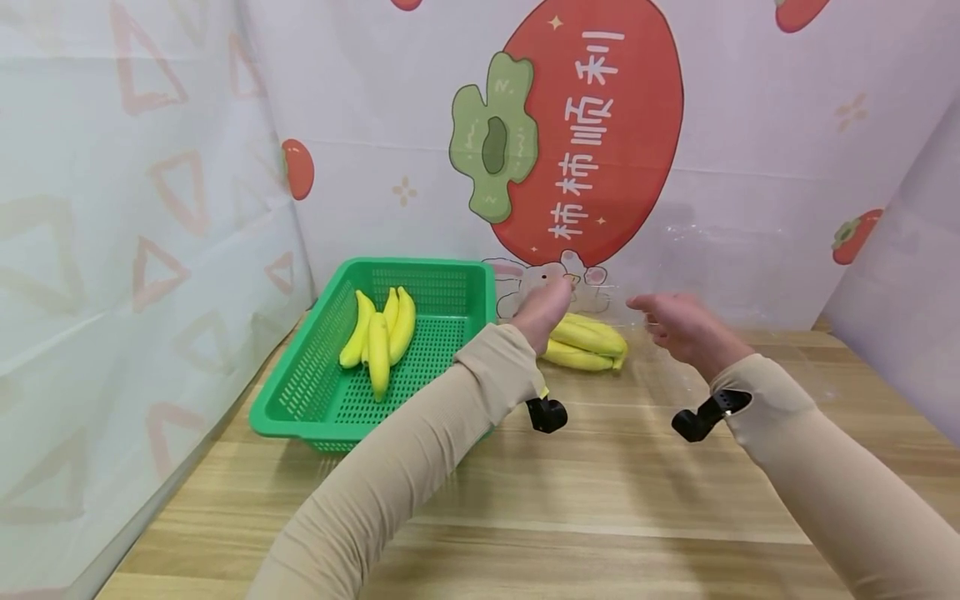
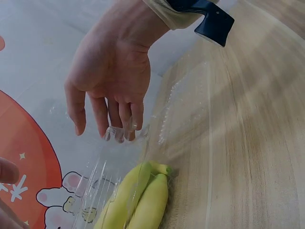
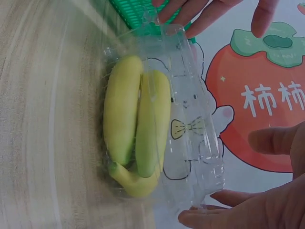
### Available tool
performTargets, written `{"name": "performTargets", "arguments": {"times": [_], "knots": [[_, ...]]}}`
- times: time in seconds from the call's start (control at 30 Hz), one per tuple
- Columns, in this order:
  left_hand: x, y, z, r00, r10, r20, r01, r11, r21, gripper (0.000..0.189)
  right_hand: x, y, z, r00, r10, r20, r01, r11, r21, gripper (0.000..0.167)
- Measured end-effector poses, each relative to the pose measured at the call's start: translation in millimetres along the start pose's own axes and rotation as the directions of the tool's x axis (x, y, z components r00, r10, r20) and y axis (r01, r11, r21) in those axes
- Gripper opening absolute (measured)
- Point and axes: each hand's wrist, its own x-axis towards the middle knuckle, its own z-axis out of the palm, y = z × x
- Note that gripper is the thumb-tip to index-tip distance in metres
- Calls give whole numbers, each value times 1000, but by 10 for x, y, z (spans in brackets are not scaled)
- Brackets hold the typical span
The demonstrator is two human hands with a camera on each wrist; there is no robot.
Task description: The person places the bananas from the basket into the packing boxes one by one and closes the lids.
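A clear plastic box with several yellow bananas inside it lies between the two hands. The left hand is over the box's left end; in the right wrist view its fingers reach the rim, with the thumb apart. At the other end is the right hand, its fingers extended and slightly bent. Those fingertips are right at the plastic edge in the left wrist view, and the thumb stands free. The bananas are partly hidden behind the left hand in the head view.
A green plastic basket holding several bananas stands on the wooden table, left of the box. Printed cloth walls enclose the back and sides. A small black wrist camera is strapped at each cuff.
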Motion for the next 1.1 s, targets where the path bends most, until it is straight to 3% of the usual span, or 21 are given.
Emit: {"name": "performTargets", "arguments": {"times": [0.13, 0.3, 0.37, 0.43, 0.53, 0.7, 0.8, 0.97, 1.1], "knots": [[-8, -7, -4, 1000, -2, -8, 2, 1000, 6, 54, -10, 19, 15, 999, -1, 47, 1, 1000, -13, 70], [-34, 1, -22, 1000, -3, -18, 3, 999, 41, 56, 8, 33, 45, 999, 0, 42, 0, 1000, -4, 60], [-71, -2, -12, 999, 11, -39, -8, 997, 74, 56, 13, 43, 45, 999, 7, 38, -7, 1000, -7, 61], [-102, -8, 13, 997, 30, -76, -21, 993, 113, 56, -8, 46, 38, 998, 22, 57, -22, 1000, -7, 78], [-157, -17, 52, 989, 42, -141, -27, 994, 107, 53, -37, 53, 34, 996, 46, 70, -45, 999, -18, 82], [-243, -34, 108, 969, 55, -242, -67, 997, -42, 32, -81, 65, 49, 996, 62, 61, -62, 998, -4, 83], [-275, -67, 139, 958, 81, -276, -130, 978, -165, 36, -111, 83, 63, 998, 46, 33, -46, 999, 6, 81], [-319, -171, 211, 952, 96, -289, -200, 912, -358, 26, -175, 137, 93, 998, -36, -55, 41, 995, 85, 74], [-373, -264, 298, 972, 46, -229, -160, 845, -510, 21, -229, 190, 107, 987, -74, -141, 107, 965, 238, 70]]}}
